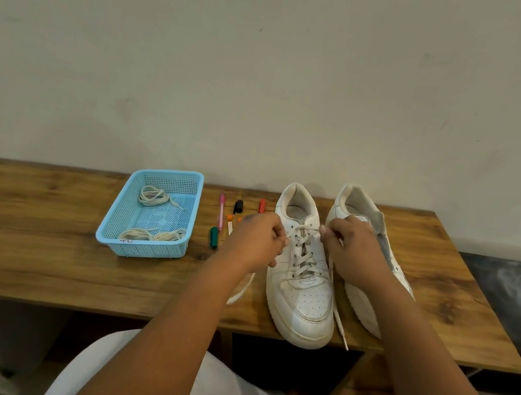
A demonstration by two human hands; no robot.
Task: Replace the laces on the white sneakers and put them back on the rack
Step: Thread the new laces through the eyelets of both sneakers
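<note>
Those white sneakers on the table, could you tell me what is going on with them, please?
A person is lacing the left sneaker on the wooden table. The left hand and the right hand each pinch an end of the lace near the top eyelets. The other sneaker lies beside it, seemingly unlaced. Spare laces sit in a blue basket, with markers nearby.

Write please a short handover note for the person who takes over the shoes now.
Left hand and right hand each pinch one end of the lace at the top of the laced sneaker. The second sneaker lies tilted beside it, apparently unlaced. Spare laces are in the blue basket. Left: finish this lace, lace the second sneaker, put both on the rack.
</note>
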